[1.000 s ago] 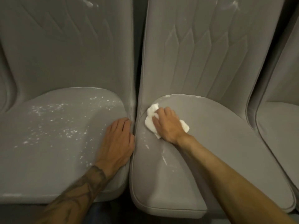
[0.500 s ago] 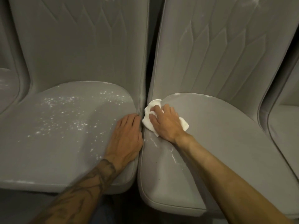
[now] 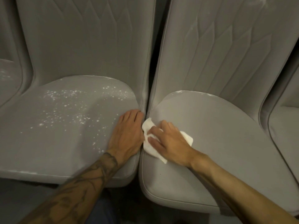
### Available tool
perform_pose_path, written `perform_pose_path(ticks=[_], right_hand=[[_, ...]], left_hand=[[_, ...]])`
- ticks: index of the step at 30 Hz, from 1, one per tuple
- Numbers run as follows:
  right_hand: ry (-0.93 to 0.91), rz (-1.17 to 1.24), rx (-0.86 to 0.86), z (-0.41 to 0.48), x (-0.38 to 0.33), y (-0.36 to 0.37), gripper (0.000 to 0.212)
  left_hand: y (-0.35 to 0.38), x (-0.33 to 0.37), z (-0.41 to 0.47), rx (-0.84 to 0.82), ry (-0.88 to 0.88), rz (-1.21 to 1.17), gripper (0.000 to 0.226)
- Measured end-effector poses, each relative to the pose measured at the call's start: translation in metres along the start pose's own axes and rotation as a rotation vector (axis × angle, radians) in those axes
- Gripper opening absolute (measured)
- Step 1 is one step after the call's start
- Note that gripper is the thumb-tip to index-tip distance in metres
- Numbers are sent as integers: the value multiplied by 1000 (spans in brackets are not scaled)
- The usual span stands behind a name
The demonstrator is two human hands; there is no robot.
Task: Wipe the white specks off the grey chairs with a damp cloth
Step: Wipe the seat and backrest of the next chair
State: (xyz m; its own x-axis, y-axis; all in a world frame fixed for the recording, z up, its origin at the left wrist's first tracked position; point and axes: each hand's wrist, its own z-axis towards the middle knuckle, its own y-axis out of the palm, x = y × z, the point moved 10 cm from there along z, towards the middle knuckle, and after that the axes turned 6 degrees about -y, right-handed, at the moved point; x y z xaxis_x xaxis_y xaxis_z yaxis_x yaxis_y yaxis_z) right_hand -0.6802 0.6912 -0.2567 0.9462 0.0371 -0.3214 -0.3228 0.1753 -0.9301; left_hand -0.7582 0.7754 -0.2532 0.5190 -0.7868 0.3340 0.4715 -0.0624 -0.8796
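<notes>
Right now the right hand (image 3: 169,143) presses the white cloth (image 3: 152,150) with spread fingers onto the right chair (image 3: 226,143) at its seat edge. The left hand (image 3: 127,133) lies flat, fingers straight, on the left chair (image 3: 40,151) beside white specks (image 3: 72,107).

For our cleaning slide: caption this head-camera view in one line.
Right hand presses a white cloth on one grey seat; left hand rests flat on the speckled seat beside it.

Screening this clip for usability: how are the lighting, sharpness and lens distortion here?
Head view: dim, even light, no glare; a soft shadow band crosses the left seat beside the white specks; wide-angle bowing curves the chair backs toward the edges; the right hand, cloth and left hand look slightly soft but readable.
</notes>
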Motion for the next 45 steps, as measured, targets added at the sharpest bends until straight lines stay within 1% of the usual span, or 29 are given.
perform_pose_path(ticks=[2, 4, 6, 7, 8, 10, 12, 14, 16, 18, 19, 20, 21, 25, 27, 28, 31, 33, 36, 38, 40, 43, 45], right_hand=[[-25, -15, -48, -3, 5, 1, 34], [62, -58, -45, 14, 21, -6, 33], [176, -98, 0, 27, 31, -14, 31], [195, -98, 14, 27, 27, -14, 31], [182, -80, 21, 20, 18, -13, 30], [74, -29, 10, -7, -11, -5, 29], [-20, 14, -24, -37, -35, -1, 28], [-37, 28, -66, -44, -33, -2, 28], [41, -6, -34, -31, -12, -11, 29], [229, -52, 17, -14, 19, -24, 30], [299, -69, 34, -12, 27, -26, 30], [326, -71, 45, -12, 25, -25, 30], [314, -62, 48, -18, 14, -21, 30], [88, -23, 15, -72, -61, -4, 29], [73, -15, -1, -87, -61, -7, 28], [113, -26, 2, -85, -52, -11, 29], [362, -95, 67, -67, -15, -29, 29], [452, -138, 102, -68, -17, -28, 30], [370, -119, 136, -92, -61, -16, 28], [337, -104, 133, -107, -77, -11, 25], [373, -103, 157, -102, -72, -14, 27], [530, -176, 222, -86, -64, -24, 27], [520, -217, 232, -82, -79, -17, 23]], left_hand=[[1, -2, 1, 10, -22, 4, 37], [5, -4, 2, 6, -34, -17, 26], [7, -6, 3, -4, -40, -27, 25], [6, -6, 3, -1, -34, -25, 26], [5, -5, 2, 7, -20, -15, 27], [1, -1, 1, 21, -8, 10, 31], [-2, 0, 1, 2, -40, 3, 41], [-2, 0, 1, -27, -60, -3, 50], [-1, 0, 2, -45, -73, 2, 53], [-1, -1, 2, -45, -76, 5, 53], [-1, -1, 2, -40, -75, 8, 52], [-2, -1, 2, -35, -72, 16, 51], [-2, -1, 3, -31, -68, 28, 48], [2, -5, 4, -27, -82, 42, 38], [5, -7, 4, -35, -94, 39, 36], [5, -7, 4, -36, -96, 44, 36], [4, -5, 3, -43, -100, 47, 43], [3, -4, 2, -50, -98, 40, 48], [5, -3, 1, -84, -93, 49, 53], [6, -4, 1, -103, -94, 56, 56], [6, -4, 0, -111, -99, 57, 58], [7, -3, 0, -118, -98, 62, 60], [8, -6, 1, -114, -105, 69, 61]])
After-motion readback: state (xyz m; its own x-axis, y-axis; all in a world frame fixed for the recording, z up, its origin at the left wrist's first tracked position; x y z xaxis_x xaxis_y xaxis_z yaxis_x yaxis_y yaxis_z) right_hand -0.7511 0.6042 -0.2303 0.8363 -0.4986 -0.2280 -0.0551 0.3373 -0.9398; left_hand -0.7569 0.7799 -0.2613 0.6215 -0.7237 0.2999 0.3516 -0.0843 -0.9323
